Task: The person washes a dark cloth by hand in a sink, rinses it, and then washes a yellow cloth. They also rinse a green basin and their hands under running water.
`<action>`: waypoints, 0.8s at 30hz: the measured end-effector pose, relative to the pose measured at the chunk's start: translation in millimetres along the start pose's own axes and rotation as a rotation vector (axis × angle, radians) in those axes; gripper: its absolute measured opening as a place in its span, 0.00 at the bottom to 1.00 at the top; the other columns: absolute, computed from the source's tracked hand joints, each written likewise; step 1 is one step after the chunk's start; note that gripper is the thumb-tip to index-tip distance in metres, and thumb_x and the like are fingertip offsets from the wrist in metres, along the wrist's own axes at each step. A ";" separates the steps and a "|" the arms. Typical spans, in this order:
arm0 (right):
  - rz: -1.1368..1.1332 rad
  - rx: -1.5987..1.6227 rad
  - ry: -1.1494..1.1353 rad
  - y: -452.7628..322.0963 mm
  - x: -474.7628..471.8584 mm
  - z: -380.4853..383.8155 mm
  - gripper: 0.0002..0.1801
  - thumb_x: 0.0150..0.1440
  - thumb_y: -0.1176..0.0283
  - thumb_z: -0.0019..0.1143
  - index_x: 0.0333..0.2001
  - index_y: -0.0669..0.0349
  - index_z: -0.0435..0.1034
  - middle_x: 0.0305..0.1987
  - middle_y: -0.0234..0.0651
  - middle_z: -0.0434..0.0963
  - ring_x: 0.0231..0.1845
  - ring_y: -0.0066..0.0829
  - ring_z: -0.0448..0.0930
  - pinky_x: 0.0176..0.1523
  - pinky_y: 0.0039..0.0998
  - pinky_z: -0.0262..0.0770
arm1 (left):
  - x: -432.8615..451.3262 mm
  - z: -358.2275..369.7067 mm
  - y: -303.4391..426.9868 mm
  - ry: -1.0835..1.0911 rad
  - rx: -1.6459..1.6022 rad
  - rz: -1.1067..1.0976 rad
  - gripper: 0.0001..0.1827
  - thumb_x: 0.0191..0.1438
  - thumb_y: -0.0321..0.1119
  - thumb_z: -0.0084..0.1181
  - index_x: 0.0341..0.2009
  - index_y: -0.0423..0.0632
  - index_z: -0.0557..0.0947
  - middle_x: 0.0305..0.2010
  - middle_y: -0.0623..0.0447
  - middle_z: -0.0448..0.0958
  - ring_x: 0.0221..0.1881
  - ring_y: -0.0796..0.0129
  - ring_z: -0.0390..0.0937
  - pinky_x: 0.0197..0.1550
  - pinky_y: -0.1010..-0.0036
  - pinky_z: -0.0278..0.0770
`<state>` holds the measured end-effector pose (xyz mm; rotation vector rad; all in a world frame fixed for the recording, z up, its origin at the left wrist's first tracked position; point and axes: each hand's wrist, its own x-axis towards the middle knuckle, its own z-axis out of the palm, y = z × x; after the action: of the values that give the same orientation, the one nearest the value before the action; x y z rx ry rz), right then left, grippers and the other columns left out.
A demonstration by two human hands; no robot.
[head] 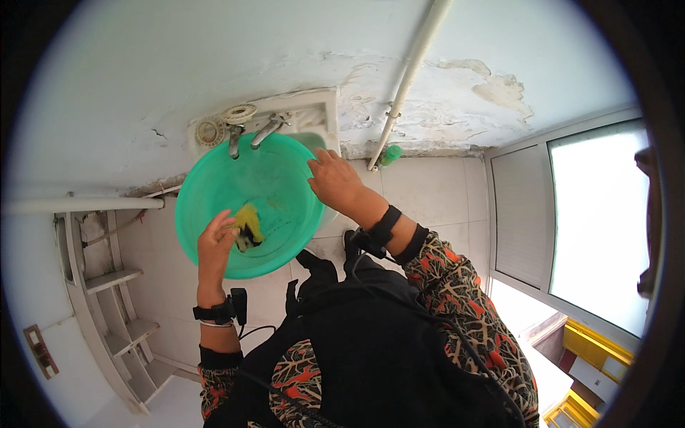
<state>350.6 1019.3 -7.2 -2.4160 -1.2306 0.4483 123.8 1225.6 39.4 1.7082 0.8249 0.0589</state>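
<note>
A large green plastic basin [195, 187] rests on a white sink [330, 115], under two metal faucets [267, 130]. Inside the basin, near its lower left, lies a small yellow and black item [249, 224], perhaps a cloth. My left hand [217, 243] is over the basin's left side with its fingertips at the edge of that item; whether they grip it cannot be told. At the basin's upper right rim is my right hand [334, 179], fingers bent and thumb apart, with nothing visible in it.
Two round, pale slotted discs [210, 132] sit at the sink's back left corner. A white pipe [398, 99] runs down the wall to the floor, beside a green bottle [392, 154]. White shelving [115, 283] stands at the left, and a framed door [519, 214] is at the right.
</note>
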 end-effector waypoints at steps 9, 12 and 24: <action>-0.319 -0.251 0.452 3.3 13.9 -5.0 0.23 0.51 0.70 0.57 0.51 0.65 0.68 0.58 0.45 0.67 0.60 0.45 0.67 0.61 0.42 0.66 | -16.0 -1.6 8.1 0.135 -0.022 0.084 0.23 0.58 0.30 0.54 0.59 0.40 0.72 0.50 0.45 0.77 0.46 0.64 0.77 0.51 0.70 0.73; -0.331 0.030 0.479 -5.2 23.0 -17.7 0.14 0.53 0.68 0.56 0.42 0.63 0.72 0.46 0.43 0.75 0.48 0.42 0.76 0.49 0.39 0.74 | -20.4 -4.4 6.9 0.281 -0.041 0.170 0.20 0.59 0.27 0.51 0.56 0.39 0.74 0.47 0.46 0.78 0.44 0.66 0.78 0.49 0.72 0.73; -0.321 0.033 0.409 -90.1 65.9 -46.9 0.15 0.58 0.62 0.50 0.24 0.59 0.74 0.28 0.40 0.78 0.32 0.42 0.79 0.35 0.40 0.76 | -42.0 38.7 57.7 0.082 -0.270 0.239 0.40 0.59 0.31 0.53 0.69 0.41 0.46 0.53 0.45 0.75 0.52 0.66 0.73 0.54 0.75 0.69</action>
<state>346.1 1112.6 69.8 -2.0859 -1.3654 -0.1147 137.8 1166.2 92.9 1.5472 0.6365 0.3888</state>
